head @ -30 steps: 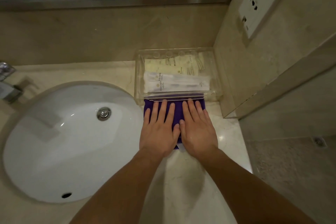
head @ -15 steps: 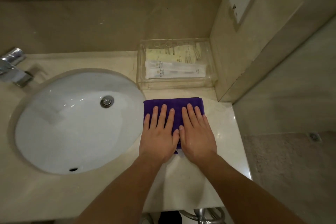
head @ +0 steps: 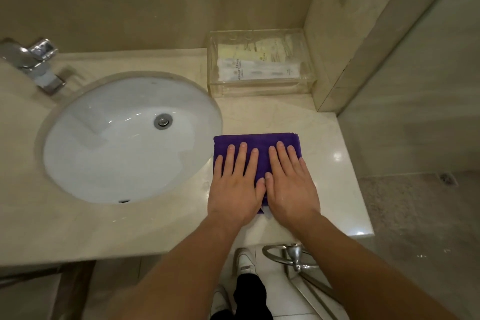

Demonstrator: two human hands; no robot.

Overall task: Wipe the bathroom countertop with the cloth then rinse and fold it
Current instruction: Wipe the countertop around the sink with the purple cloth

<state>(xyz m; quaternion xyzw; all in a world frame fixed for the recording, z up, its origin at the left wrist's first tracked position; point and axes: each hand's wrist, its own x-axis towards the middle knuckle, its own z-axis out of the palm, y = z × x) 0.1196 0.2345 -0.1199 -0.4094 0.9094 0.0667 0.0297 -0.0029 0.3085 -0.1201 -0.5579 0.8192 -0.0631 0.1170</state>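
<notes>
Both hands are lying flat on the folded purple cloth (head: 257,139), fingers straight and slightly spread, pressing it onto the pale stone countertop (head: 331,156). The left hand (head: 235,184) is covering the cloth's left half and the right hand (head: 289,184) its right half, thumbs touching in the middle. The cloth is sitting on the strip of counter at 3 o'clock from the white oval sink (head: 104,153), its left edge just beside the basin rim. The drain (head: 162,121) is showing at 10 o'clock from the cloth, and the chrome faucet (head: 33,62) is standing well apart at the sink's 10 o'clock. At 12 o'clock from the cloth, apart from it, a clear plastic box (head: 259,87) is holding white packets (head: 257,71) against the wall
</notes>
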